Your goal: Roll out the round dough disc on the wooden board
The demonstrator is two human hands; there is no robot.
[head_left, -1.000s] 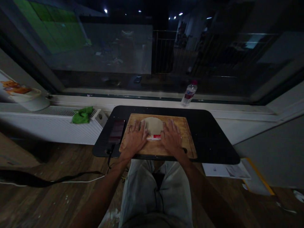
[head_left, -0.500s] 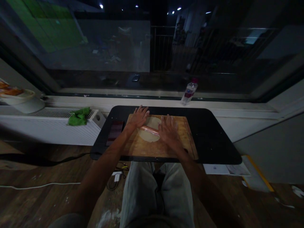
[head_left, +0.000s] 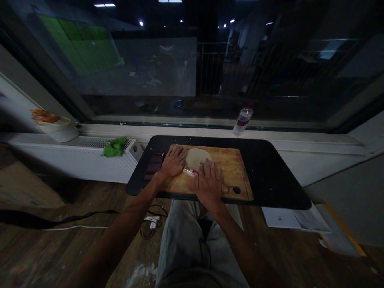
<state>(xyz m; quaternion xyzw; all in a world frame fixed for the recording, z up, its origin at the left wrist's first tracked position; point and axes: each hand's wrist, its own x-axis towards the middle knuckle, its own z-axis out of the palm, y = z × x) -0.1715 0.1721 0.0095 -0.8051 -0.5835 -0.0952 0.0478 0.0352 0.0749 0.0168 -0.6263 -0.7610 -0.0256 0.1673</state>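
Note:
A flat round of pale dough (head_left: pixel 196 157) lies on a wooden cutting board (head_left: pixel 231 168) on a black table (head_left: pixel 270 168). A thin roller with a red and white label (head_left: pixel 190 173) lies across the near edge of the dough. My left hand (head_left: pixel 173 162) lies flat with fingers stretched over the roller's left end, at the board's left side. My right hand (head_left: pixel 209 184) presses flat on the roller's right part, fingers spread toward the dough. Most of the roller is hidden under my palms.
A dark phone (head_left: pixel 154 165) lies on the table left of the board. A water bottle (head_left: pixel 242 120) stands on the window sill behind. A green cloth (head_left: pixel 114 147) sits on the white radiator at left. Cables (head_left: pixel 150 224) and papers (head_left: pixel 297 219) lie on the wooden floor.
Both hands have drawn the roller back from the middle of the dough toward me, to its near edge. The camera has shifted slightly.

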